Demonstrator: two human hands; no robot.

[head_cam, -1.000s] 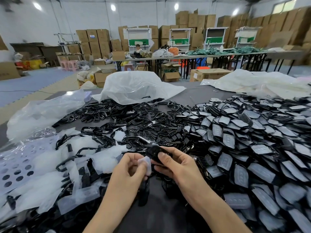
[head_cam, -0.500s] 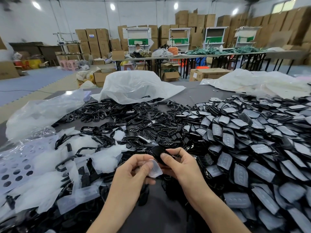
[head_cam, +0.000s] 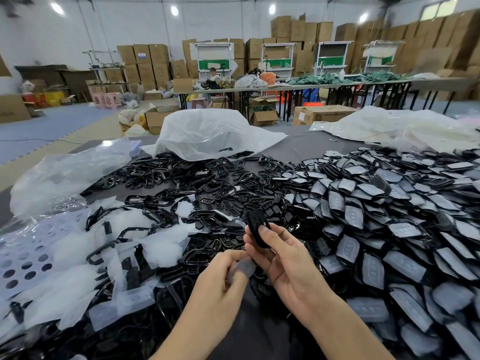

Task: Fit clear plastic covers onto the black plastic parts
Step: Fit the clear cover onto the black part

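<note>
My right hand [head_cam: 283, 261] grips a black plastic part [head_cam: 257, 228] upright between thumb and fingers, just above the table. My left hand [head_cam: 220, 279] pinches a small clear plastic cover [head_cam: 242, 267] right below and beside that part, almost touching my right palm. A heap of loose black plastic parts [head_cam: 207, 193] lies ahead of my hands. To the right spreads a big pile of black parts with clear covers on them [head_cam: 389, 229]. Clear covers and film pieces [head_cam: 117, 271] lie scattered at the left.
A white plastic bag [head_cam: 207, 133] sits at the table's far middle, another crumpled bag [head_cam: 65, 175] at the left, and plastic sheeting [head_cam: 402, 126] at the far right. A perforated sheet [head_cam: 23, 258] lies at the left edge. Cardboard boxes, tables and a seated person are far behind.
My right hand has lifted and turned the black part upright. My left hand has dropped lower with the clear cover, which now sits under the part.
</note>
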